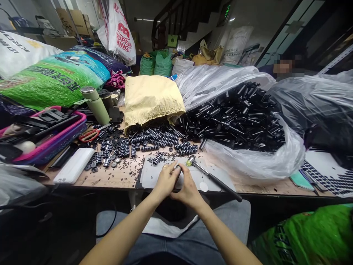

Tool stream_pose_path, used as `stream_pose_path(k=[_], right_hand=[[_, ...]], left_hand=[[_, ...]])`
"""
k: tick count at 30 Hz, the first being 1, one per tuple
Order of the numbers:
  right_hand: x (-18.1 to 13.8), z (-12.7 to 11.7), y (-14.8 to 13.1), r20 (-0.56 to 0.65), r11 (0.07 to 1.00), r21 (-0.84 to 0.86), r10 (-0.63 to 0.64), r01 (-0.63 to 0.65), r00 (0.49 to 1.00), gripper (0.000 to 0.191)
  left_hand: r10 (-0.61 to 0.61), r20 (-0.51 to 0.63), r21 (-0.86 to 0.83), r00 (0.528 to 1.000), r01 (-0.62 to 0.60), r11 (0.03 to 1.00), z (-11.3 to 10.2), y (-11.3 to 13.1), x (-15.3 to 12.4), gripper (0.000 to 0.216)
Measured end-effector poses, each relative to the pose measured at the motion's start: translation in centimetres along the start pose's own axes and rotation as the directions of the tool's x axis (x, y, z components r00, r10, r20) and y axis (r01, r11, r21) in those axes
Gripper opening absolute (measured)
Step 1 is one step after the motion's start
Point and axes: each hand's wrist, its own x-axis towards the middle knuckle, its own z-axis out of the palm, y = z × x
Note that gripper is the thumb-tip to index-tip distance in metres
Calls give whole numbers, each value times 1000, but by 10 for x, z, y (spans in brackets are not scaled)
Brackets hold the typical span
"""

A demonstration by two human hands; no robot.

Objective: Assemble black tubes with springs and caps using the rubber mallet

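Note:
My left hand [166, 181] and my right hand [189, 188] meet over the front edge of a pale work mat [150, 171]. Between them is a black tube-like piece [179, 179], mostly covered, with fingers of both hands closed on it. Right of my right hand lies a hammer [217, 180], its head on the mat and its black handle reaching past the table edge. Beyond my left hand a short black-and-white ringed roll [157, 158] rests among tiny dark rings scattered over mat and table.
Many more ringed rolls [154, 138] spill from a yellow sack [153, 97]. A clear plastic bag [256, 162] of black tubes [234, 117] fills the right. On the left are red-handled scissors [89, 135], a white power bank [74, 165], a green flask [96, 105] and a pink-rimmed basket [59, 138].

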Motion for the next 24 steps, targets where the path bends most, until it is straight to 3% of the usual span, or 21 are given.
stream_pose_path(k=[2, 5, 6, 8, 10, 12, 17, 21, 24], right_hand=[[-2, 3, 9, -21, 997, -74, -17, 15, 1000, 84], [-8, -16, 31, -30, 956, -291, 8, -16, 1000, 72], [-11, -28, 40, -65, 913, -401, 56, -77, 996, 65], [-16, -57, 55, -201, 738, -619, 181, -268, 963, 39], [-21, -81, 62, -221, 593, -728, 273, -345, 936, 27], [-28, -94, 55, -160, 592, -720, 366, -362, 917, 29], [-51, -78, 14, -98, 795, -449, 409, -407, 907, 36], [-58, -66, -2, -4, 762, -517, 454, -390, 891, 34], [-52, -68, -18, -35, 821, -428, 403, -378, 915, 34]], left_hand=[[252, 4, 355, 968, -237, 904, 0, -13, -4, 40], [412, 187, 660, 892, -425, 620, -5, -29, -5, 38], [432, 258, 705, 864, -474, 527, -8, -31, -4, 36], [456, 368, 754, 811, -547, 365, -16, -32, -1, 34], [462, 422, 776, 780, -574, 259, -23, -30, 1, 34], [467, 428, 793, 774, -569, 216, -27, -27, 1, 34], [469, 391, 821, 792, -531, 212, -26, -29, 1, 35], [452, 382, 837, 806, -509, 201, -14, -34, -3, 36], [448, 372, 833, 813, -505, 226, -1, -35, -10, 53]])
